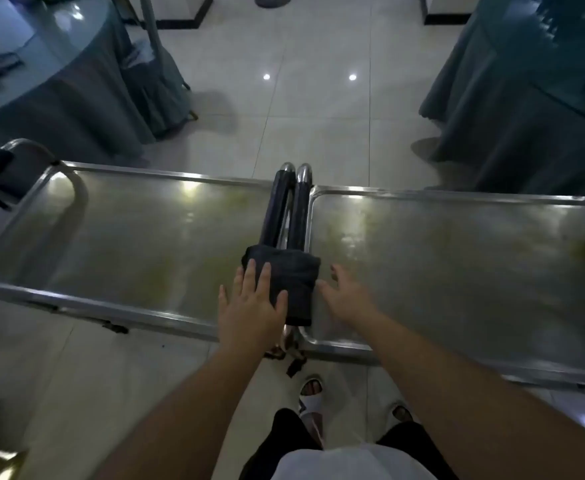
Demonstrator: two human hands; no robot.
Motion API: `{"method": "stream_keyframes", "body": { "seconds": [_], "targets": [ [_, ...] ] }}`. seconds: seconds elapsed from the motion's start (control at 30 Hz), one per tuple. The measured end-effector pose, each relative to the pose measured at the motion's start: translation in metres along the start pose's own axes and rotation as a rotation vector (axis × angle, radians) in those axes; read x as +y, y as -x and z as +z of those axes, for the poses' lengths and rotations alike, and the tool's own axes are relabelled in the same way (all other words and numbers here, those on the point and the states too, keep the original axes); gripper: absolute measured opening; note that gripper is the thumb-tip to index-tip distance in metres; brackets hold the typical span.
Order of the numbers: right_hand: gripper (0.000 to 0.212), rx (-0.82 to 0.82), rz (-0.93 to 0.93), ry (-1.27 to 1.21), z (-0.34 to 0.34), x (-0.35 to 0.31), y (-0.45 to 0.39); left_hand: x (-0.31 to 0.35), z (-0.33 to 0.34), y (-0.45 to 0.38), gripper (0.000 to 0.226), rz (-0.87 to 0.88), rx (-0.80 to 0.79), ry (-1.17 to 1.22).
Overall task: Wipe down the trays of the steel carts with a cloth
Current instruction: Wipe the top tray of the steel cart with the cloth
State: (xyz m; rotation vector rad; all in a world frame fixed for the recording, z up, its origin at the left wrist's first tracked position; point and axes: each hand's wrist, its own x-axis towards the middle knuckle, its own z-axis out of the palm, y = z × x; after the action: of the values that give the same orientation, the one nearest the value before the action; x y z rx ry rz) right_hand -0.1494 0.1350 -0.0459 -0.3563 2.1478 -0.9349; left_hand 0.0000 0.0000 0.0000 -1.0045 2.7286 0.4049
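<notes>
Person observed: both forearms bare, no sleeves visible. White top (346, 462). Black trousers (284, 434). White open-toed sandals (313, 396) on both feet.

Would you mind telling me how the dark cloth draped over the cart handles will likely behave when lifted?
The cloth sags over both handles, so probably floppy and light. It looks folded and may unfold when lifted. The left hand rests flat on it.

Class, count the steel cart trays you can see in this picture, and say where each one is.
2. One steel tray lies on the left, the other steel tray on the right; their handles meet in the middle, under a dark cloth. Any lower trays would be hidden.
</notes>
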Motion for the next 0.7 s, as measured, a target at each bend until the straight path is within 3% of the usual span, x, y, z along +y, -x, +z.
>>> {"method": "stream_keyframes", "body": {
  "seconds": [0.13, 0.3, 0.4, 0.47, 0.57, 0.7],
  "targets": [
    [0.062, -0.01, 0.013, -0.169, 0.018, -0.014, -0.012, -0.018, 0.004, -0.009, 0.07, 0.021, 0.012, 0.006],
    [0.043, -0.038, 0.157, -0.508, 0.029, -0.015, -0.024, -0.028, 0.007, -0.014, 0.068, 0.099, 0.069, -0.03],
    [0.04, 0.018, 0.195, -0.568, 0.024, -0.011, -0.025, -0.027, 0.003, -0.02, 0.067, 0.122, 0.081, -0.03],
    [0.031, -0.034, 0.212, -0.648, 0.019, -0.013, -0.021, -0.025, -0.001, -0.027, 0.066, 0.137, 0.083, -0.024],
    [0.019, -0.134, 0.167, -0.734, 0.007, -0.021, -0.007, -0.018, -0.008, -0.037, 0.065, 0.176, 0.108, -0.022],
    [0.023, -0.107, 0.085, -0.854, -0.033, -0.036, 0.017, -0.005, -0.018, -0.05, 0.065, 0.206, 0.125, -0.015]
  ]
}}
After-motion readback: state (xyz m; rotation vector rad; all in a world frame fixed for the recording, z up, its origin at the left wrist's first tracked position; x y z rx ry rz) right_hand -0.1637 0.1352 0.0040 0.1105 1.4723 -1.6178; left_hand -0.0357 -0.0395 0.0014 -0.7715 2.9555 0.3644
